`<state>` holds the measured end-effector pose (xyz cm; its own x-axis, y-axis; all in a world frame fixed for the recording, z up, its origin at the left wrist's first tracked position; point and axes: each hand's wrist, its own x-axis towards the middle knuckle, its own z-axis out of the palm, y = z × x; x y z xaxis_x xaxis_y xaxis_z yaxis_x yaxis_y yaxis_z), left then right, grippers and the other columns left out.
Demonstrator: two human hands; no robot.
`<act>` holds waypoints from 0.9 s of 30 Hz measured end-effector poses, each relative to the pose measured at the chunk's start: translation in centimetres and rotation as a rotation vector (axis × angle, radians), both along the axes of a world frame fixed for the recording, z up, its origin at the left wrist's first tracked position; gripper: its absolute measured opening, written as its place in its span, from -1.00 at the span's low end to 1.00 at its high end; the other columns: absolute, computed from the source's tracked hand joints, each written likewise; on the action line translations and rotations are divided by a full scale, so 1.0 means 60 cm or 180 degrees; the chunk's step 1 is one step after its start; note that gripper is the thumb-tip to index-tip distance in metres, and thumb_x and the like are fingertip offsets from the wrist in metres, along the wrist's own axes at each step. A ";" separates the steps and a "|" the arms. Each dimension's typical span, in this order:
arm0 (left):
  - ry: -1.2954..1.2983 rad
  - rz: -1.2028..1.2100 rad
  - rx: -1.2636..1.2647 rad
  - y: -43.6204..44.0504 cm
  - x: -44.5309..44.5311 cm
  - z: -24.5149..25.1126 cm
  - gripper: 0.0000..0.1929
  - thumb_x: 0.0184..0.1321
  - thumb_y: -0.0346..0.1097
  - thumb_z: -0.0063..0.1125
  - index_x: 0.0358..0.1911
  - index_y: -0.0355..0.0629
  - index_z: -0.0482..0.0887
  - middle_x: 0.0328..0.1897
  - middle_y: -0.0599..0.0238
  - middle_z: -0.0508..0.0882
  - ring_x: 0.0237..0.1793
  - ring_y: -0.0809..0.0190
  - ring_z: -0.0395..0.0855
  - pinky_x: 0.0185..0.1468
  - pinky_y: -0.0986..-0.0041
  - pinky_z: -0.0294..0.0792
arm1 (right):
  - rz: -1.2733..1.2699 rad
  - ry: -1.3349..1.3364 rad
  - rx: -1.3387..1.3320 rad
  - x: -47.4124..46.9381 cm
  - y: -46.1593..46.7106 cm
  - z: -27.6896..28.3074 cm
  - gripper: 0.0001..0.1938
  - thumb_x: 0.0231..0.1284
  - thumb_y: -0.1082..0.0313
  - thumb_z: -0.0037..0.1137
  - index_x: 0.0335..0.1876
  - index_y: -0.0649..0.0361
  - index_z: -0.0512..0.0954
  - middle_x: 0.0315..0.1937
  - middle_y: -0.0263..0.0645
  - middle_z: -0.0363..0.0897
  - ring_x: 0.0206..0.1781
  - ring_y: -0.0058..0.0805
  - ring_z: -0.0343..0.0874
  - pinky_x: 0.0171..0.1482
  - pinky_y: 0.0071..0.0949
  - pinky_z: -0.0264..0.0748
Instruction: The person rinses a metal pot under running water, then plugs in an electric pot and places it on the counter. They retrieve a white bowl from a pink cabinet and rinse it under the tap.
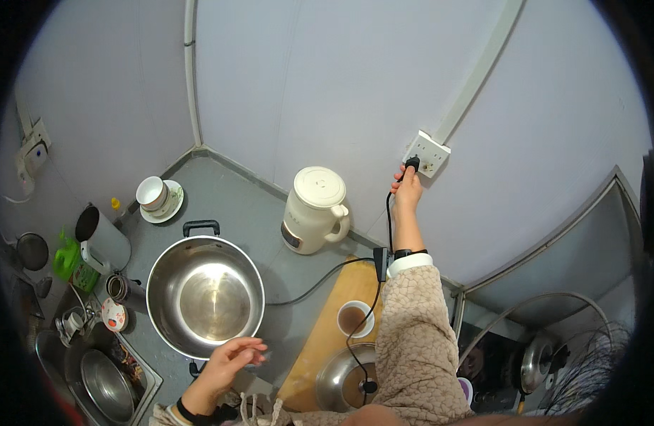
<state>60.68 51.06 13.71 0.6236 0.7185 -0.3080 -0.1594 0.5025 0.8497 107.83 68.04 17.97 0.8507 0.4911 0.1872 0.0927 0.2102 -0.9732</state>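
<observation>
My right hand [408,191] grips a black plug [412,163] against the white wall socket panel [432,154]; how far its pins are in is hidden. From the plug a black cord [389,213] runs down past a black box-like piece [380,264] near my wrist. Another dark cable [327,282] leads from that piece towards a large stainless-steel pot [215,301], which has nothing in it. Just over the pot's near rim, my left hand [233,359] is held empty with its fingers loosely apart. The pot's black far handle [201,226] points to the wall.
Against the wall stands a cream electric kettle [313,213]. A cup of brown liquid [355,319] and a metal lid [337,375] rest on a wooden board [311,346]. Stacked bowls [152,193], a grey pitcher [105,239] and a sink [152,386] are at left, a black hob [486,362] at right.
</observation>
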 end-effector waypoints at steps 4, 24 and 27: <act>0.0253 0.0175 0.0116 -0.004 -0.060 -0.007 -0.73 0.19 -0.38 -0.06 -0.06 -0.35 0.46 -0.15 0.17 0.58 -0.22 0.30 0.55 -0.13 0.50 0.39 | 0.0041 0.0072 -0.0089 0.013 0.001 0.004 -0.61 0.24 -0.03 -0.18 -0.25 0.18 0.48 -0.57 -0.42 0.39 -0.67 -0.72 0.25 -0.65 -0.70 0.25; 0.2514 -0.0333 0.0552 -0.037 -0.227 -0.124 -0.44 0.22 0.13 -0.27 -0.48 -0.28 0.57 -0.67 0.20 0.59 -0.61 0.21 0.57 -0.44 0.39 0.38 | 0.0633 0.0033 0.0003 0.021 -0.197 0.162 -0.52 0.10 0.06 0.03 0.13 0.08 0.33 0.03 -0.40 0.38 -0.18 -0.61 0.39 -0.34 -0.68 0.21; 0.1677 -0.0316 0.0471 -0.044 -0.207 -0.170 -0.46 0.25 0.08 -0.26 -0.44 -0.34 0.57 -0.67 0.28 0.56 -0.66 0.36 0.47 -0.52 0.55 0.34 | 0.1042 -0.0702 0.0440 -0.055 -0.322 0.264 -0.47 0.12 0.08 0.02 0.20 0.07 0.26 0.12 -0.35 0.30 -0.19 -0.65 0.32 -0.30 -0.72 0.22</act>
<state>48.26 48.40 3.49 0.4794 0.7235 -0.4966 0.3482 0.3626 0.8644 104.54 48.70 33.83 0.5859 0.6865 0.4305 0.2024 0.3905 -0.8981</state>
